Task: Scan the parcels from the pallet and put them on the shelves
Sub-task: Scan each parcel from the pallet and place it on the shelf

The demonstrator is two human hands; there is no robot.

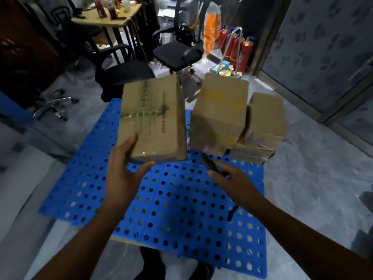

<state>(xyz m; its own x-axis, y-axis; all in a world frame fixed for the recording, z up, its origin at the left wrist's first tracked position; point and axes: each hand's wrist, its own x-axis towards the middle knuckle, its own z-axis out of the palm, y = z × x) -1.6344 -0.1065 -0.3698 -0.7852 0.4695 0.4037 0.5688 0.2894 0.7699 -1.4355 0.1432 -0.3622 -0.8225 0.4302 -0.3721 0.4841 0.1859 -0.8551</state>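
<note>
A cardboard parcel with green print (153,118) is lifted above the blue perforated pallet (171,209). My left hand (123,172) grips its near lower corner, fingers on the side and thumb beneath. My right hand (230,178) is closed around a dark hand-held scanner (210,164), whose tip points toward the parcels. A second brown parcel (220,114) stands on the pallet at the right. Behind and beside it sits a third taped parcel (264,126).
Black office chairs (177,51) stand behind the pallet, with a wooden table (109,19) of bottles at the back left. Red fire extinguishers (240,49) and a trolley handle are at the back right, beside a glass partition (323,47). Grey floor surrounds the pallet.
</note>
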